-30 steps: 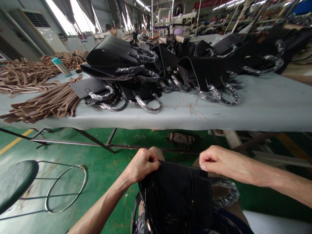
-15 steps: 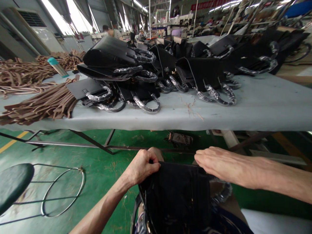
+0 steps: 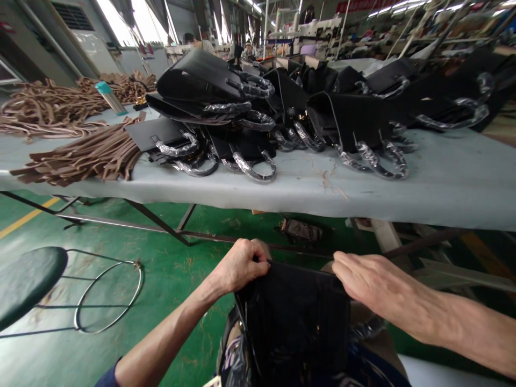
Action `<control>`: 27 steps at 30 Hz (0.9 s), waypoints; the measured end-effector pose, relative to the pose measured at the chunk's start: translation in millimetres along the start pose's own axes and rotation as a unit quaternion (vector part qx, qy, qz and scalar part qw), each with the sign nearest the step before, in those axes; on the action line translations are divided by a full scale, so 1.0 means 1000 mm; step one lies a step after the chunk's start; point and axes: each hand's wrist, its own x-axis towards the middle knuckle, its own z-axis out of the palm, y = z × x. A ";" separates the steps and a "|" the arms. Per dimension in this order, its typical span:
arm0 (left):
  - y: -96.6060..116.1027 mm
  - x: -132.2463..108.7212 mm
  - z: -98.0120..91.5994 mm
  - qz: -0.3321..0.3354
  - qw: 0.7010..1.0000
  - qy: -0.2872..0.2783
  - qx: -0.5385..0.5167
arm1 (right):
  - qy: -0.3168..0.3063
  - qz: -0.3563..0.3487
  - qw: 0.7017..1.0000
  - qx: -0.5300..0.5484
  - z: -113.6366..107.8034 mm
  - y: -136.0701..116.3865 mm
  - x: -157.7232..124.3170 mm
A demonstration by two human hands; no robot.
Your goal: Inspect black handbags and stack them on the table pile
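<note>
A black handbag (image 3: 298, 317) rests across my lap, its top edge facing the table. At its upper left corner, my left hand (image 3: 246, 264) pinches the edge between thumb and curled fingers. My right hand (image 3: 360, 271) is closed over the upper right corner, with its fingertips hidden behind the bag. One plastic-wrapped handle (image 3: 366, 329) shows beside the bag's right side, below my right wrist. Dark, glossy material makes the inner details of the bag hard to make out.
Ahead, a long grey-covered table (image 3: 298, 201) carries piled black bags (image 3: 201, 80) with wrapped handles, brown leather strips (image 3: 88, 156) and a teal-capped bottle (image 3: 110, 98). A green-seated stool (image 3: 32, 285) lies to the left on the green floor. Sewing machines stand farther back.
My right hand has come down slightly onto the bag's right corner. The left hand keeps its pinch. The whole view has shifted a little to the left.
</note>
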 end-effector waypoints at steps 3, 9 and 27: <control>-0.002 -0.001 -0.001 0.000 1.000 0.008 -0.004 | -0.050 0.099 0.986 0.125 0.003 0.004 0.002; -0.004 -0.002 -0.003 -0.001 1.000 0.010 -0.014 | -0.106 0.236 0.913 0.316 0.011 0.004 -0.003; 0.001 -0.003 -0.003 0.001 1.000 0.006 -0.012 | 0.010 0.303 0.887 0.349 0.000 -0.006 -0.016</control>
